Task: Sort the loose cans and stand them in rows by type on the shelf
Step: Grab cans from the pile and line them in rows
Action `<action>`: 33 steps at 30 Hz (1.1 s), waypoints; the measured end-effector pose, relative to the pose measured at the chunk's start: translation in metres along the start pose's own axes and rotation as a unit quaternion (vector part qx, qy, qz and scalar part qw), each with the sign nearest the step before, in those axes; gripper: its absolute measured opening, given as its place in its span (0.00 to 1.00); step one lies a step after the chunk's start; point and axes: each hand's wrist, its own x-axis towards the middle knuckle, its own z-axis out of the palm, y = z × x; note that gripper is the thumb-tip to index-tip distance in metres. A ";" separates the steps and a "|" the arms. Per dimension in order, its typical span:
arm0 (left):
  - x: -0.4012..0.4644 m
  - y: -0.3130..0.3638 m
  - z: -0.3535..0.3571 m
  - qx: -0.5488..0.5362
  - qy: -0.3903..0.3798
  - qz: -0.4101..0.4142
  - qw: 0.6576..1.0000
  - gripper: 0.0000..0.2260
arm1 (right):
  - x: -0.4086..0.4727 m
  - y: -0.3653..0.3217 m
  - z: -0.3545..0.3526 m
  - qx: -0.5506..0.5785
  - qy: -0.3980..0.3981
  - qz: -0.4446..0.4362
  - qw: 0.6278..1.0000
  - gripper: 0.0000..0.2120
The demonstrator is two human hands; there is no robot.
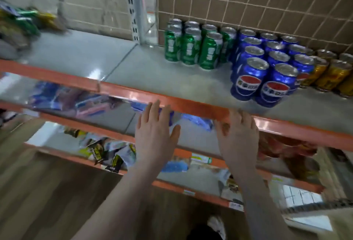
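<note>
Standing in rows on the grey metal shelf [152, 75], the green [189, 48], blue [265, 71] and gold aluminium cans [328, 73] look sorted. Both the left hand [153, 130] and the right hand [238, 134] have straight, slightly spread fingers, empty, at the orange shelf lip [191, 104]. A bump there could topple the front blue cans standing nearest the edge.

On the shelf [152, 71] three groups of cans stand in rows against the back wall [248, 0]: one group [191, 48] left, one [267, 67] in the middle, one [332, 71] right. Both hands are before the shelf edge.
</note>
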 end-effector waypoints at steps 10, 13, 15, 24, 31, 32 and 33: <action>0.059 -0.176 -0.060 0.029 0.070 -0.042 0.996 0.23 | 0.024 -0.188 0.061 0.037 0.008 -0.057 0.998 0.22; 0.092 -0.229 -0.069 0.036 0.077 -0.043 0.995 0.21 | 0.037 -0.235 0.096 0.048 0.001 -0.061 0.997 0.21; 0.117 -0.266 -0.077 0.043 0.082 -0.044 0.995 0.21 | 0.050 -0.268 0.122 0.066 -0.016 -0.053 0.996 0.21; 0.237 -0.411 -0.131 0.047 0.100 -0.066 0.992 0.22 | 0.116 -0.420 0.193 0.060 -0.064 -0.050 0.995 0.24; 0.322 -0.511 -0.147 -0.005 0.083 -0.004 0.996 0.23 | 0.127 -0.521 0.241 0.047 -0.026 0.014 0.998 0.23; 0.332 -0.528 -0.149 -0.017 0.086 0.015 0.996 0.22 | 0.125 -0.537 0.250 0.045 -0.017 0.026 0.998 0.23; 0.340 -0.546 -0.152 -0.029 0.087 0.031 0.995 0.22 | 0.123 -0.554 0.259 0.043 -0.007 0.039 0.998 0.23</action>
